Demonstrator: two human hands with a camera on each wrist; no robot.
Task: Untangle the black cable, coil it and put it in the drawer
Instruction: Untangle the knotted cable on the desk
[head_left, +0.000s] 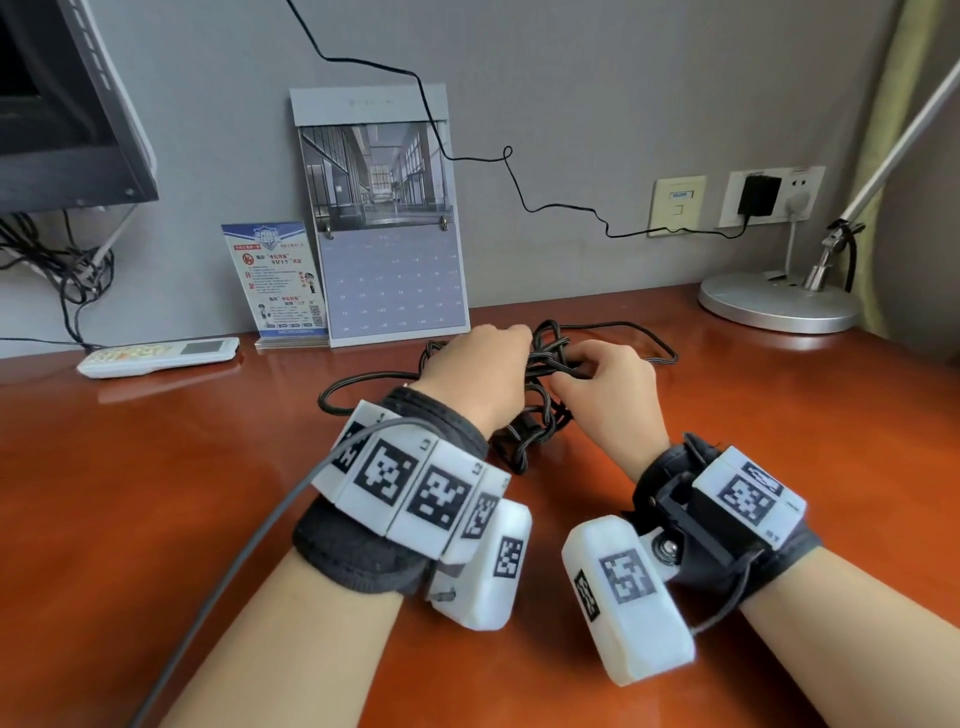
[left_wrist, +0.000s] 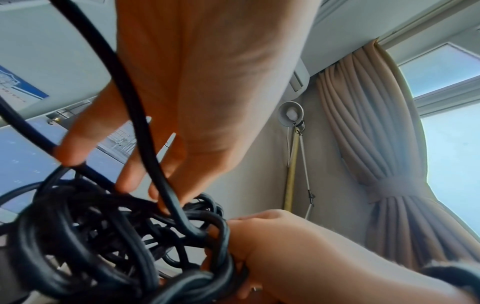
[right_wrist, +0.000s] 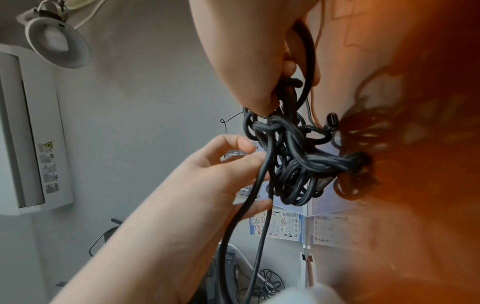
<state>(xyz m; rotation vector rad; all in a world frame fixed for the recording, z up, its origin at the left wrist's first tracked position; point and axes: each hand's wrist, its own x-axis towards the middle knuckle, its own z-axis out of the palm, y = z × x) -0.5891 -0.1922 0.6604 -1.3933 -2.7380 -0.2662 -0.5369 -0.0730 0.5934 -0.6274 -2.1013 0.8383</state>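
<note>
A: Where is the black cable (head_left: 540, 400) right now?

B: It sits in a knotted clump on the wooden desk (head_left: 208, 493), just in front of the calendar (head_left: 384, 218), with loose loops trailing to either side of the clump.

A: And the hands?

B: The left hand (head_left: 480, 376) reaches into the clump from the calendar's left side, fingers spread among the strands and a loop draped across them; whether they truly pinch anything is unclear. The right hand (head_left: 605, 387) has its fingers curled round a bunch of strands on the opposite side.

A: So which step is this?

B: Untangling, barely begun by the look of the knot. No drawer shows in any view.

A: What does the next move need?

B: Probably finding a free end. A connector (right_wrist: 332, 121) pokes out of the clump, and feeding it back through the loops seems better than tugging.
</note>
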